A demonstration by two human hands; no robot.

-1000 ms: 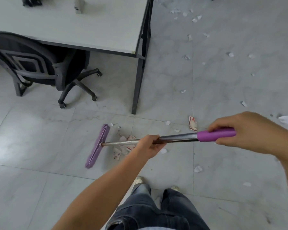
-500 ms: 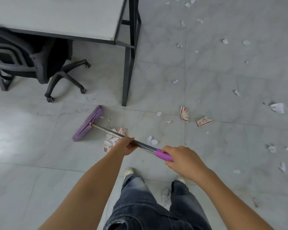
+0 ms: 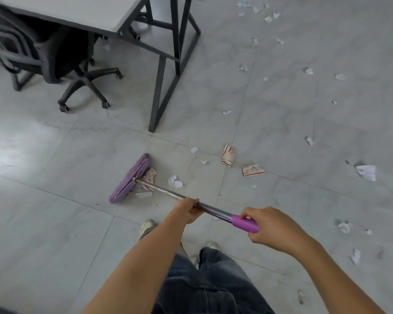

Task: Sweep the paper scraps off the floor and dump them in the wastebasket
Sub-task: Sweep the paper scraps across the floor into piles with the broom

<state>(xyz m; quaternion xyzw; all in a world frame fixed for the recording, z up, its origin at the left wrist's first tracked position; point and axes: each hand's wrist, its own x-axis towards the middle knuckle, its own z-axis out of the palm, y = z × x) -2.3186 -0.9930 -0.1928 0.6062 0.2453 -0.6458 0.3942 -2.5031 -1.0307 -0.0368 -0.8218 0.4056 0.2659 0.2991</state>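
- step in hand: gathering. the person is sweeping scraps into a heap. dumping looks a long way off, since neither a wastebasket nor a dustpan is in view.
- the left hand (image 3: 187, 210) is curled round the metal shaft (image 3: 168, 192) partway down. the right hand (image 3: 268, 225) is wrapped round the purple grip (image 3: 245, 224) at the top end.
- the broom head (image 3: 130, 179) sits bristles-down on the floor (image 3: 55, 223), ahead of the person's shoes. a few paper scraps (image 3: 150, 175) lie against its right face, under the shaft.
- a white crumple (image 3: 175, 181) lies just beside that small heap. a red-printed scrap (image 3: 227, 155) and a second one like it lie further right, near a tile seam.
- many more bits are strewn well apart toward the far and right edges of the floor. one lies beyond the table leg (image 3: 159, 91), near the chair (image 3: 55, 60).
- next move, as a judgement: lift the head clear of the heap, set it down beyond the crumple and the printed pieces, and draw them in. short, low strokes would suit, as light paper may skip past the bristles.
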